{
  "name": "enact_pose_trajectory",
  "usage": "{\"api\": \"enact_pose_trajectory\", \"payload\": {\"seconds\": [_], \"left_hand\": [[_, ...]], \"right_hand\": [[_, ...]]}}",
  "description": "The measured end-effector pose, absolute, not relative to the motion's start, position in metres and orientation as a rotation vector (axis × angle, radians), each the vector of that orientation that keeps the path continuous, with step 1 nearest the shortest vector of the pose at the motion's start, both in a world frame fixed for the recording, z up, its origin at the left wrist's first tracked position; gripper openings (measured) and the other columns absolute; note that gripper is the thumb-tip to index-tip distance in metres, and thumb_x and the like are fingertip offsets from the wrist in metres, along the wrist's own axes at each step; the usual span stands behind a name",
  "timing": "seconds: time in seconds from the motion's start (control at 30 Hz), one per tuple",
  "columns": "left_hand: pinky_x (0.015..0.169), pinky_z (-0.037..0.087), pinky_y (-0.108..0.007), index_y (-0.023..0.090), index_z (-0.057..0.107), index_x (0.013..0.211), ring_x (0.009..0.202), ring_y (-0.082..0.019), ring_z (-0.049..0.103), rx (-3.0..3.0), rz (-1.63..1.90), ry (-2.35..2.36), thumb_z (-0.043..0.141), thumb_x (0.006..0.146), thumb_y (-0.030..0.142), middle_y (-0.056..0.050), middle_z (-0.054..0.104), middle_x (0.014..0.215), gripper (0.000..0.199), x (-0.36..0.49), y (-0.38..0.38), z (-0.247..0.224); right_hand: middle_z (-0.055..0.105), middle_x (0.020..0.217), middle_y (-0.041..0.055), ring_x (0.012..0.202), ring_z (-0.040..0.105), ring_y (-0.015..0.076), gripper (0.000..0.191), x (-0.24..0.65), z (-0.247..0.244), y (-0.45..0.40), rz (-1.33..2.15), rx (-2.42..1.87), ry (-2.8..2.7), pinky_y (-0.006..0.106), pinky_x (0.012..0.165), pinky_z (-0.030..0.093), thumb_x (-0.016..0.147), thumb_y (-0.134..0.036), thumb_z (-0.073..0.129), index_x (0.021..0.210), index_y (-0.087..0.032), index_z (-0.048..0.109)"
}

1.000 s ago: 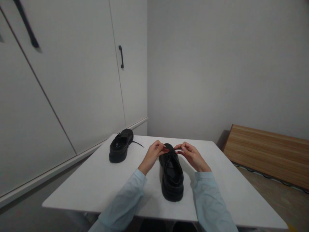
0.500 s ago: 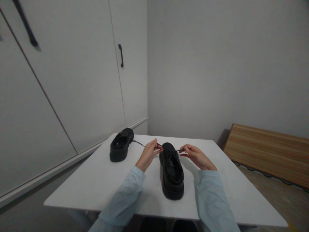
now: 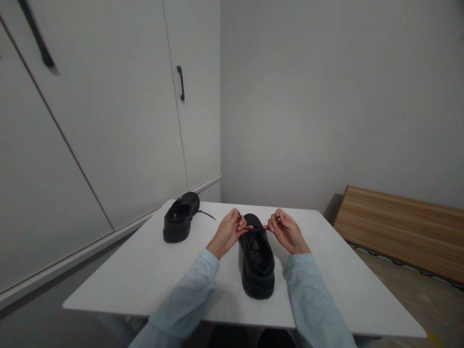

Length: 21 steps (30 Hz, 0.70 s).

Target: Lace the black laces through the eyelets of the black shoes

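A black lace-up shoe (image 3: 258,278) stands on the white table with its heel toward me and its toe pointing away. My left hand (image 3: 232,231) is closed on a dark shoelace at the left of the shoe's front. On the other side, my right hand (image 3: 284,229) grips the lace too, its fingers curled. Between the hands the lace (image 3: 258,228) crosses the top of the shoe. Its exact loops are too small to make out. The second black shoe (image 3: 177,229) sits at the table's far left, a loose lace trailing from it.
The white table (image 3: 145,285) has its front edge just before me. White cabinet doors with black handles (image 3: 181,83) rise on the left, and a grey wall (image 3: 326,96) stands behind. A wood-grain board (image 3: 398,227) leans at the right.
My right hand has moved left, closer to the shoe, and its fingers have curled in. My left hand has also curled and shifted slightly toward the shoe. Both still hold lace.
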State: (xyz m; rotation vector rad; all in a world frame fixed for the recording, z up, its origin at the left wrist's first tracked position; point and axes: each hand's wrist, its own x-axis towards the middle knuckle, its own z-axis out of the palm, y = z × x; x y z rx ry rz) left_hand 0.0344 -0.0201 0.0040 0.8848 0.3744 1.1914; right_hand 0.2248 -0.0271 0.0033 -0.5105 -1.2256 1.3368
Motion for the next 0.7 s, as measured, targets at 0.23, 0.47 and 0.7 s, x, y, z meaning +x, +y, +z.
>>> {"api": "enact_pose_trajectory", "payload": {"seconds": [0.23, 0.47, 0.7], "left_hand": [[0.055, 0.048, -0.021, 0.019, 0.036, 0.071, 0.041, -0.004, 0.032, 1.011, 1.226, 0.469, 0.063, 0.076, 0.052, 0.011, 0.038, 0.048, 0.042, 0.027, -0.012, -0.001], [0.048, 0.041, -0.019, 0.019, 0.038, 0.071, 0.039, -0.003, 0.032, 1.028, 1.274, 0.505, 0.062, 0.076, 0.053, 0.010, 0.042, 0.048, 0.042, 0.023, -0.010, -0.001], [0.043, 0.034, -0.016, 0.019, 0.037, 0.072, 0.036, -0.001, 0.026, 0.955, 1.318, 0.569, 0.065, 0.074, 0.051, 0.010, 0.044, 0.050, 0.043, 0.016, -0.005, -0.003]], "right_hand": [[0.041, 0.051, -0.0065, 0.044, 0.037, 0.0102, 0.035, 0.234, 0.005, -0.029, 1.368, -0.563, -1.198, 0.031, 0.054, 0.049, 0.073, -0.048, 0.067, 0.065, -0.023, 0.044], [0.040, 0.050, -0.0077, 0.038, 0.034, 0.0070, 0.037, 0.240, 0.006, -0.030, 1.414, -0.661, -1.231, 0.027, 0.049, 0.049, 0.076, -0.050, 0.063, 0.064, -0.022, 0.043], [0.041, 0.047, -0.0092, 0.035, 0.034, 0.0048, 0.032, 0.246, 0.003, -0.032, 1.537, -0.720, -1.199, 0.023, 0.046, 0.047, 0.076, -0.043, 0.066, 0.065, -0.020, 0.046]]}}
